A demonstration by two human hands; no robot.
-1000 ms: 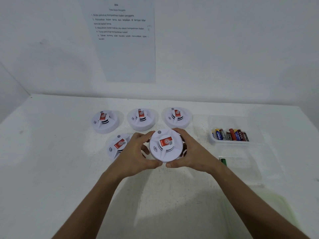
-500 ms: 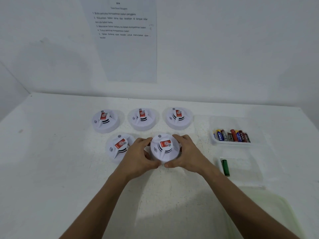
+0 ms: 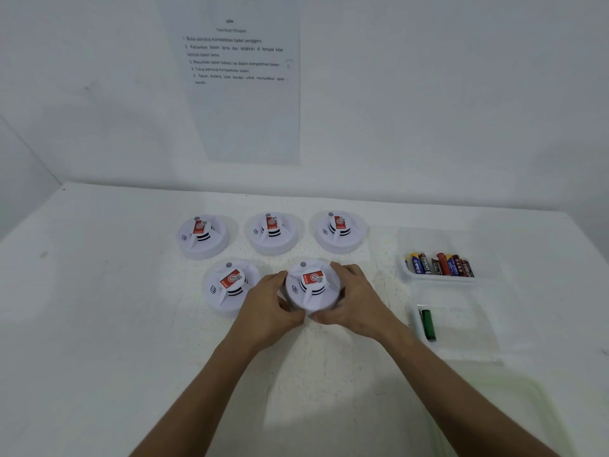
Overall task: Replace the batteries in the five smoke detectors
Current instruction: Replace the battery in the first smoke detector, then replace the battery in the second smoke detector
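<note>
A white table (image 3: 99, 324) carries five smoke detectors in two rows: three behind, two in front. Each is a round white disc with a raised centre cap bearing a red label, dark vent slots below it and a small grey button near the rim. The front right detector (image 3: 312, 286) sits between both hands: the left hand (image 3: 268, 306) curls round its left edge, the right hand (image 3: 357, 300) round its right edge, each grip clamped on it. Just left stands the front left detector (image 3: 230, 285). To the right, a clear tray (image 3: 428, 239) holds mixed batteries (image 3: 440, 264); nearer lies a green lighter (image 3: 427, 324).
</note>
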